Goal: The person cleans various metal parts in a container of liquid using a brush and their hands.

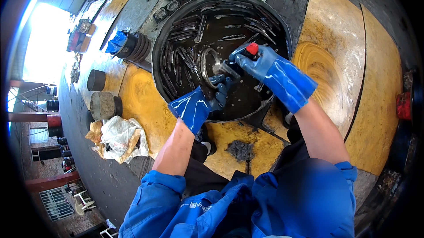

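My left hand (218,93), in a wet blue rubber glove, is closed on the lower edge of a shiny metal ring (203,67). The ring is held tilted over a wide round tub (156,63) of dark liquid. In my right hand (261,63), gloved the same way, is a tool with a red-ended black handle (252,48). Its blurred head is at the ring's right side; whether it is a brush I cannot tell. Many dark, wet curved metal pieces (182,59) lie around the inside of the tub.
Several dark rings (173,0) lie beyond the tub. On the left are a stack of rings with a blue cloth (116,43), metal cylinders (102,105) and a crumpled white bag (121,134). A grey wad (240,150) lies between my feet on yellowish boards (331,30).
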Demonstrator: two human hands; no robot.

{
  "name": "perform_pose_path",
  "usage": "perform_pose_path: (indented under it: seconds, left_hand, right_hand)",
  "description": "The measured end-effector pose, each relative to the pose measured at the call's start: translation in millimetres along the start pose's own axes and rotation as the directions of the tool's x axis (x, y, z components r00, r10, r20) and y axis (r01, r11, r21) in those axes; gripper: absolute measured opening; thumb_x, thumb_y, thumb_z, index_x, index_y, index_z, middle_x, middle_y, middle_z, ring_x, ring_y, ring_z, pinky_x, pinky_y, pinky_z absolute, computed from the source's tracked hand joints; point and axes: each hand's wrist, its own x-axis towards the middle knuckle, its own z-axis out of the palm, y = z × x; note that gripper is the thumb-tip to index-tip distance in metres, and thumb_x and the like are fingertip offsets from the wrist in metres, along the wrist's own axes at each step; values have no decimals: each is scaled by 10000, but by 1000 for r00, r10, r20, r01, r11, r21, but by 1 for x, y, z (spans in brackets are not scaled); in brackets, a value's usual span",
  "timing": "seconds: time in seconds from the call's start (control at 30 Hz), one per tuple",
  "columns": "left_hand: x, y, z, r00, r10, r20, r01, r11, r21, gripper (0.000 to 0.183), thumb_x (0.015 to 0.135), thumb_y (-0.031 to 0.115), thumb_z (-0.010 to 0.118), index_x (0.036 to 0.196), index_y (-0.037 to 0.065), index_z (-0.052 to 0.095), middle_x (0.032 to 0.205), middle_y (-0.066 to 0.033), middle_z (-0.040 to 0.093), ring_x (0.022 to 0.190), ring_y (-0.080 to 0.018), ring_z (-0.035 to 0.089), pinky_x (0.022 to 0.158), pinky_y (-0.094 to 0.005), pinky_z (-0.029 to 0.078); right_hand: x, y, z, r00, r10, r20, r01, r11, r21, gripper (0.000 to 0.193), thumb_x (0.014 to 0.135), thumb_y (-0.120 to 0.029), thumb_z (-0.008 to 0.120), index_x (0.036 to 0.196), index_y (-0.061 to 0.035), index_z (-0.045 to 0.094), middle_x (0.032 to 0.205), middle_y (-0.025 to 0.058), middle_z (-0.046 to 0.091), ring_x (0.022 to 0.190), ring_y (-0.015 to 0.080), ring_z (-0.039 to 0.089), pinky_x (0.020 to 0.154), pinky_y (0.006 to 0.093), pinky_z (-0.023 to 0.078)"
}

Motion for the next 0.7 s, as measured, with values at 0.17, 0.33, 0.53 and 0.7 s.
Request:
perform_pose_path:
  seconds: [0.17,0.33,0.53,0.7]
  left_hand:
    - [-1,4,-1,1000,19,-21,-20,999,-34,426,1024,290,548,1384,64,523,1266,-139,642,1104,-240,616,976,-367,485]
    - [-12,15,-8,995,58,-76,-63,996,-67,444,1028,300,536,1408,73,503,1294,-148,630,1133,-249,611,987,-383,484]
    - [-9,73,-18,963,215,-163,-243,955,-171,467,1034,312,523,1438,82,479,1328,-158,616,1167,-261,606,1000,-402,483]
    - [4,182,0,910,382,-163,-414,866,-280,486,1038,322,511,1463,90,459,1356,-166,605,1196,-270,602,1011,-418,483]
  right_hand:
    - [-3,-8,-6,987,152,-56,-150,988,40,291,913,-308,748,1073,-64,750,963,81,760,878,153,700,840,317,545]
    - [-4,-12,-30,978,143,-153,-124,984,128,232,938,-249,711,1076,-70,763,965,60,760,859,131,683,832,294,535]
    - [10,17,-36,956,165,-241,-123,976,179,180,954,-167,692,1081,-57,758,926,23,745,792,102,656,748,266,537]
    - [3,10,-27,957,-23,-291,69,987,148,173,960,-121,680,1105,-56,746,935,24,744,843,101,668,804,249,537]
